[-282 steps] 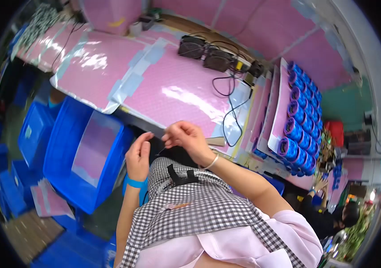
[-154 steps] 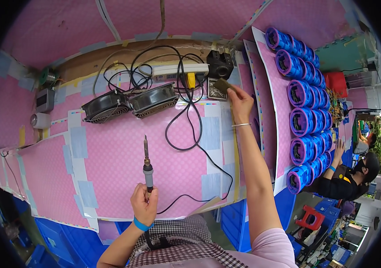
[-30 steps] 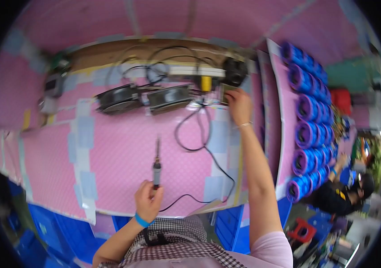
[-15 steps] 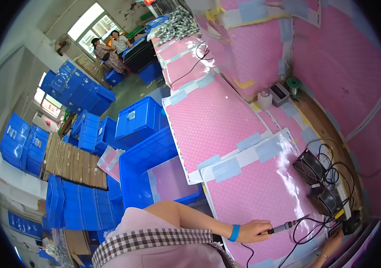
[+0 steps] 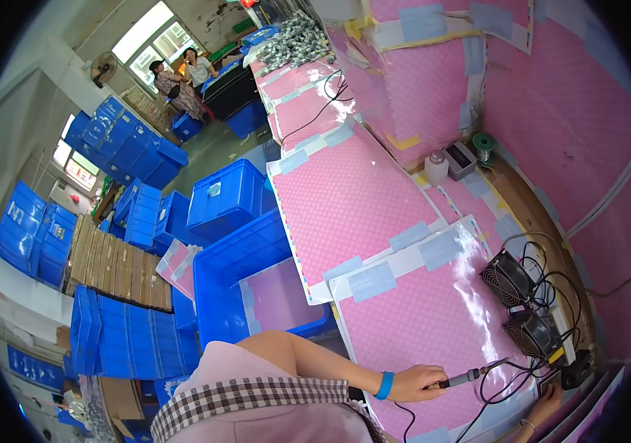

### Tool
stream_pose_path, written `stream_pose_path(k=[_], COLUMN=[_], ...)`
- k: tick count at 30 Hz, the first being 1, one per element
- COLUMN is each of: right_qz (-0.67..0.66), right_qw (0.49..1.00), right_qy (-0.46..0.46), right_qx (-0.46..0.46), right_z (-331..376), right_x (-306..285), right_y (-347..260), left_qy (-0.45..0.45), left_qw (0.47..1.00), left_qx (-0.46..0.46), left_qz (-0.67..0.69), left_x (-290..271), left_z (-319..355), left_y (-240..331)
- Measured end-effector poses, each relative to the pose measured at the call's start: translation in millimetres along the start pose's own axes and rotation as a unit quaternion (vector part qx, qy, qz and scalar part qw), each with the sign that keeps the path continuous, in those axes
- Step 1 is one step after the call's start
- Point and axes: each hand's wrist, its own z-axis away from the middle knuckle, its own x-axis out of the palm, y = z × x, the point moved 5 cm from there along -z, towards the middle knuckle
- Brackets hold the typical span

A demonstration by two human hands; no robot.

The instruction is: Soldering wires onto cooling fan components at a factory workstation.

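Note:
My left hand (image 5: 417, 384), with a blue band at its wrist, is closed around the handle of a soldering iron (image 5: 465, 376). The iron points right over the pink-covered bench (image 5: 411, 332), and its tip lies near black cables. At the lower right my right hand (image 5: 547, 404), wearing a thin bracelet, has its fingers bent against a small dark box-like thing (image 5: 550, 382). Its fingertips are partly hidden, so what they grip is unclear. Just beyond stand two black fans (image 5: 507, 278) among tangled black cables (image 5: 548, 292).
A solder wire spool (image 5: 484, 145), a grey box (image 5: 460, 160) and a white bottle (image 5: 436, 167) stand by the pink wall. Left of the bench is a large blue bin (image 5: 216, 295), with stacked blue crates (image 5: 127, 332) behind. Metal parts (image 5: 295, 44) are heaped far off, near two people (image 5: 182, 92).
The view has shifted slightly. Both hands stay nearly where they were, the left one still holding the soldering iron.

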Motion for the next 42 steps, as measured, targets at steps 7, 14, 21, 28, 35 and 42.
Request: stream_pose_path(k=[7,14,21,28,35,42], right_qz=[0.054,-0.058,-0.041,0.039,0.107,0.065], right_qw=[0.998,0.983,0.975,0.984,0.982,0.979], right_qy=[0.003,0.028,0.104,0.077,0.061,-0.039], right_qx=[0.017,0.173,0.193,0.157,0.142,0.187], right_z=[18.0,-20.6,13.3,8.8,-5.7,-16.0], right_x=[-18.7,-17.0,-35.0,-16.5,-15.7,-21.1], right_y=[29.8,-53.6,-0.3,-25.4,-30.1,-44.0], left_qy=[-0.021,-0.004,-0.037,-0.036,-0.034,-0.044], left_qw=[1.000,0.993,0.994,0.994,0.993,0.994], left_qx=[0.009,-0.114,-0.099,-0.090,-0.105,-0.093], left_qz=[0.008,-0.036,-0.039,-0.058,-0.041,-0.043], left_x=[7.2,-25.8,-10.4,-14.5,-13.8,-14.9], left_z=[3.4,-1.6,-14.8,-8.6,-7.9,-12.3], left_y=[-1.6,-12.2,-2.2,-4.8,-9.3,-5.5])
